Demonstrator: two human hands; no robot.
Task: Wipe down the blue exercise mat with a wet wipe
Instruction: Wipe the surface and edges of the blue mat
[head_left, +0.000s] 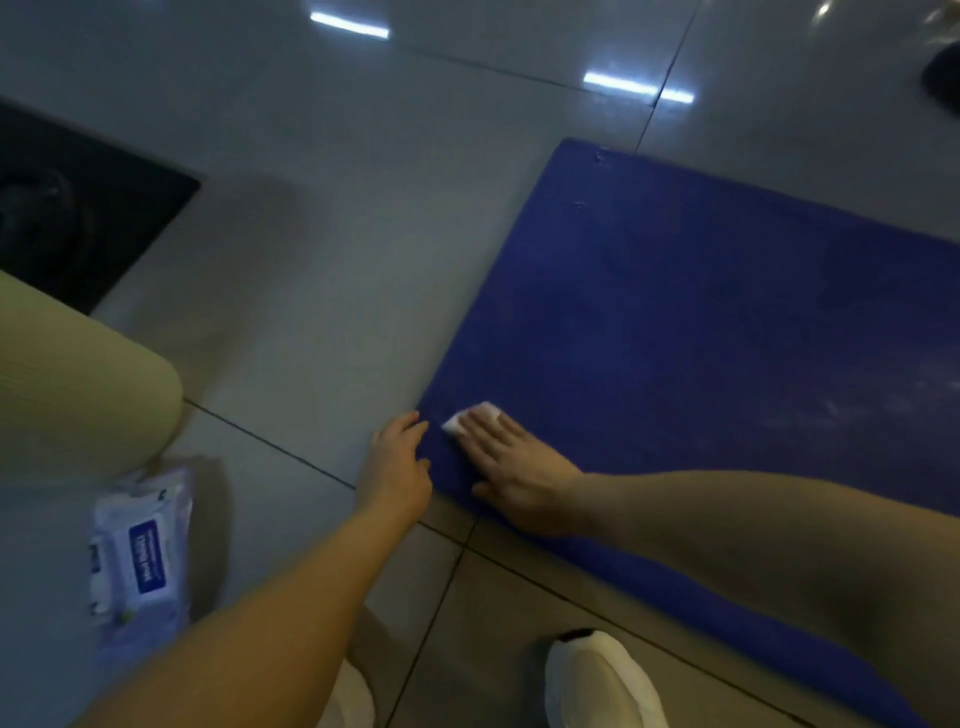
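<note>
The blue exercise mat (701, 322) lies flat on the tiled floor (363, 234) and runs away from the right hand (519, 467), forward and off to its right. That hand lies palm down on the mat's near corner, fingers straight, pressing a folded white wet wipe (470, 418) under the fingertips. It is not clenched round the wipe. The left hand (397, 467) sits just beside it at the mat's edge, fingers relaxed and loosely bent, tips touching the border and gripping nothing.

Most of the mat looks unwiped, and pale smears show far to the right of the wiping hand. My advice is flat, even pressure in overlapping strokes outward from this corner, with the left hand steadying the edge so the mat does not creep or lift.

A pack of wet wipes (143, 551) lies on the floor well to the left of the left hand, beside a beige rounded shape (67, 374). A white shoe (597, 680) stands below the right forearm. Nothing lies on the mat ahead of the wipe.
</note>
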